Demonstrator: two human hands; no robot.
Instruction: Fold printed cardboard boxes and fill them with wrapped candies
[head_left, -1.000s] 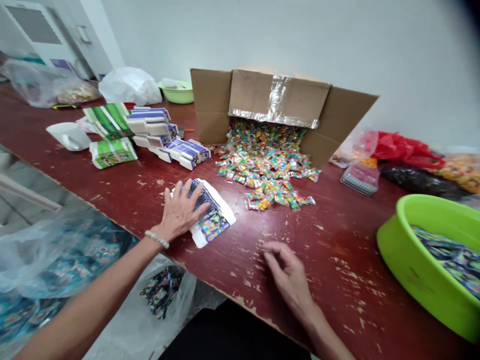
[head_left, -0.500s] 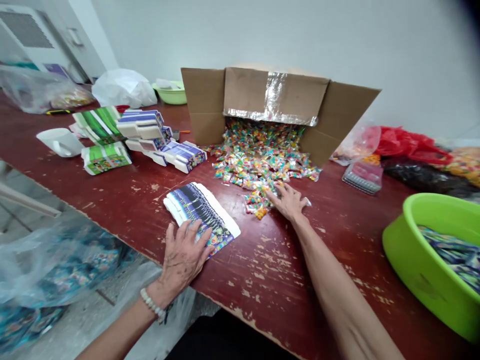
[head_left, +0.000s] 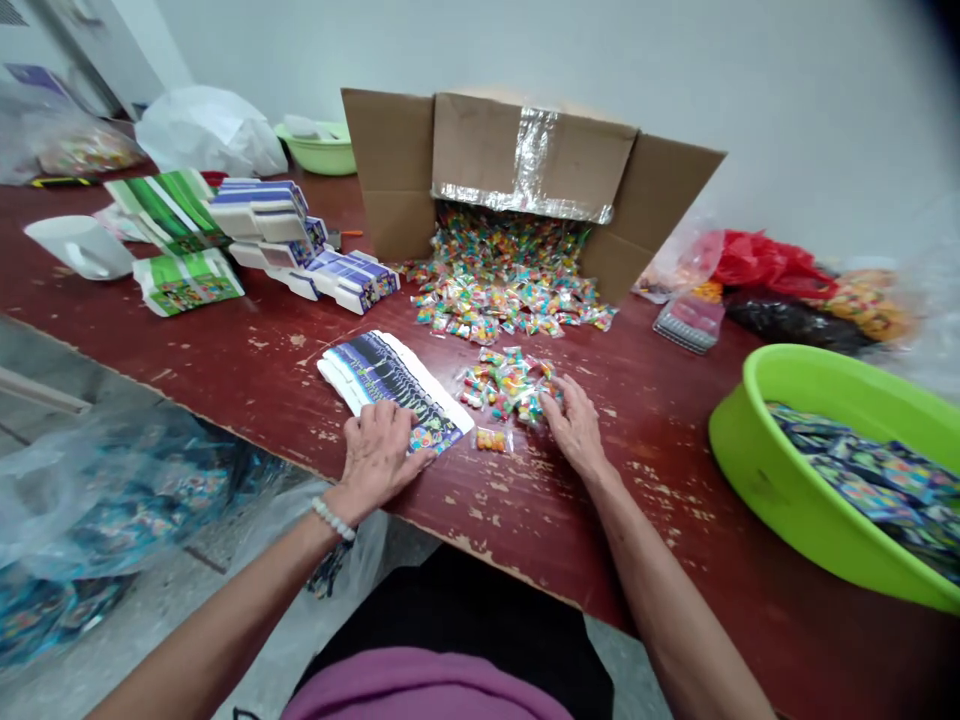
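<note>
A fanned stack of printed flat packets [head_left: 386, 375], dark blue and white with a colourful end, lies on the red table. My left hand [head_left: 381, 448] rests on its near edge, fingers laid over it. To the right is a small pile of clear-wrapped candies [head_left: 510, 380], and one yellow-orange candy packet [head_left: 491, 440] sits just in front of it. My right hand [head_left: 576, 425] is at the pile's right side, fingers partly spread and touching the wrappers. Behind, more wrapped candies [head_left: 517, 295] spill out of a cardboard box [head_left: 532, 160] lying on its side.
At the right stands a green tub [head_left: 780, 490] holding filled printed packets. Bundled purple cartons [head_left: 349, 278], green cartons [head_left: 187, 283] and a white mug [head_left: 81, 248] stand at the left. Red bags [head_left: 761, 268] lie at the back right. The table's near edge runs before me.
My right hand has drawn a small pile of candies toward me, away from the heap at the box. My left hand stays on the packet stack. The view has shifted.
</note>
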